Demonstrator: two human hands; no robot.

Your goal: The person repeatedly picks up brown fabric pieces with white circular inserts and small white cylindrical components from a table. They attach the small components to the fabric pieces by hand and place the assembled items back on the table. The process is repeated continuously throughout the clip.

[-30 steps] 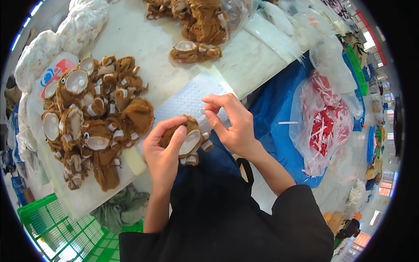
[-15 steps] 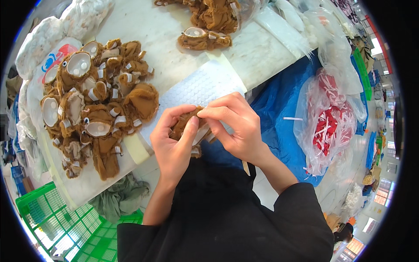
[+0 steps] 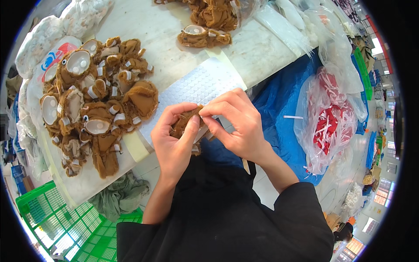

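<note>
Brown plush (image 3: 182, 122), pinched by the left hand (image 3: 170, 142) near the white sheet (image 3: 198, 81), might twist free if the right hand (image 3: 241, 123), its narrow pinch's contents unclear, tugs hard.

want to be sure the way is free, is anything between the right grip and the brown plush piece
Nothing visible: the right grip is at the upper edge of the brown plush piece, which the left grip holds. The exact contact is hidden.
</note>
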